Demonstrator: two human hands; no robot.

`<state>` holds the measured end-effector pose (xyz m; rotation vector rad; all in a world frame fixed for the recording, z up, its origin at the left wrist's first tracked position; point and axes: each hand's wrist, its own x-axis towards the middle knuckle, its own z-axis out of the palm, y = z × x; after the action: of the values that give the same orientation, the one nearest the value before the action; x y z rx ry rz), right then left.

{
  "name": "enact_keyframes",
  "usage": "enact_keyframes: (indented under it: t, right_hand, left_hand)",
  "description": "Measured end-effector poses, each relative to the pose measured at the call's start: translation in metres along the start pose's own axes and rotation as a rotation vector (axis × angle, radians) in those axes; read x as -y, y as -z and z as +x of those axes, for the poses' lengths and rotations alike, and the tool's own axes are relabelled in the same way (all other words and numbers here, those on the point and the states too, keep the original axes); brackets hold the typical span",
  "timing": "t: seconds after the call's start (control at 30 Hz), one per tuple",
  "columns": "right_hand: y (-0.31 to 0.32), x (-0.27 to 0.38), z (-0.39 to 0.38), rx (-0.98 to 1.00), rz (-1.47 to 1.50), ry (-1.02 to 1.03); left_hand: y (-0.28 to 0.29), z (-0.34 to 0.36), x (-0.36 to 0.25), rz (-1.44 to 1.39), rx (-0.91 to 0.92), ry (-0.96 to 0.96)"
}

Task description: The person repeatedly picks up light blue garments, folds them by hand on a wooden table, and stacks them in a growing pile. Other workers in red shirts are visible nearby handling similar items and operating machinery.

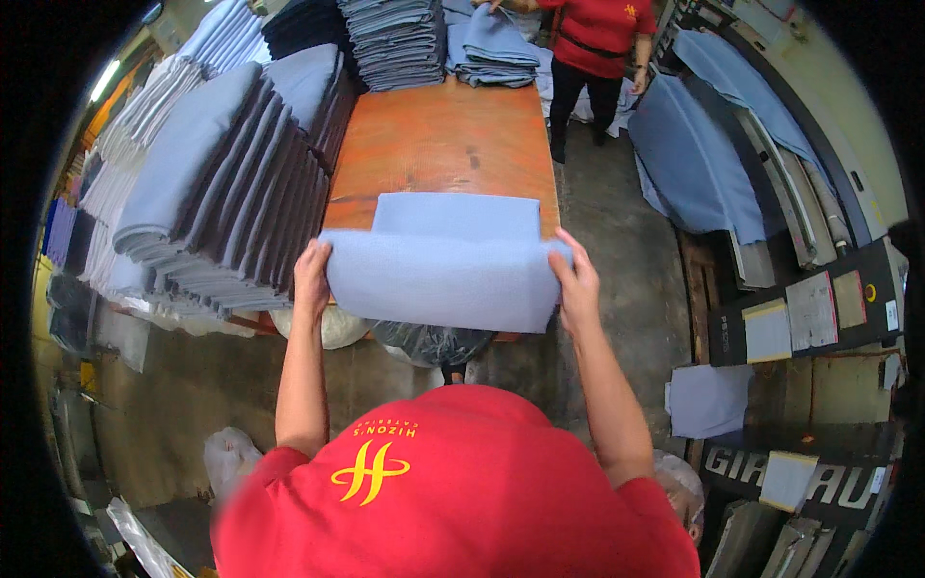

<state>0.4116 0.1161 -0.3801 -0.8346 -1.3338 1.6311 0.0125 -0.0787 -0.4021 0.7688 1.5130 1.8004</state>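
Observation:
A light blue folded cloth (443, 279) is stretched between my two hands at the near end of an orange-brown table (434, 144). My left hand (312, 276) grips its left edge, fingers closed on the fabric. At the opposite edge my right hand (578, 281) pinches the cloth, thumb on the side facing me. The nearer part of the cloth hangs in front of the table edge, while a narrower folded part lies behind it on the tabletop. Whether the two parts are one piece, I cannot tell.
Tall stacks of folded blue-grey cloths (207, 183) crowd the table's left side. More stacks (395, 43) stand at the far end. A person in a red shirt (602, 39) stands at the far right. Machinery with blue cloth (689, 159) over it lines the right side. A black plastic bag (434, 342) sits below the table.

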Motion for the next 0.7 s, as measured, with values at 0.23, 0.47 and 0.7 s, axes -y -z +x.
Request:
enact_keyframes:
  t: [0.23,0.47,0.7]
  right_hand:
    - [0.001,-0.051,0.07,0.045,-0.02,-0.292]
    - [0.031,-0.089,0.025,0.11,-0.256,-0.481]
    - [-0.002,-0.067,0.025,0.084,-0.217,-0.305]
  left_hand:
    - [-0.027,0.083,0.053,0.295,0.031,0.34]
    - [-0.028,0.054,0.062,0.515,0.076,0.382]
    - [-0.026,0.055,0.046,0.407,0.188,0.533]
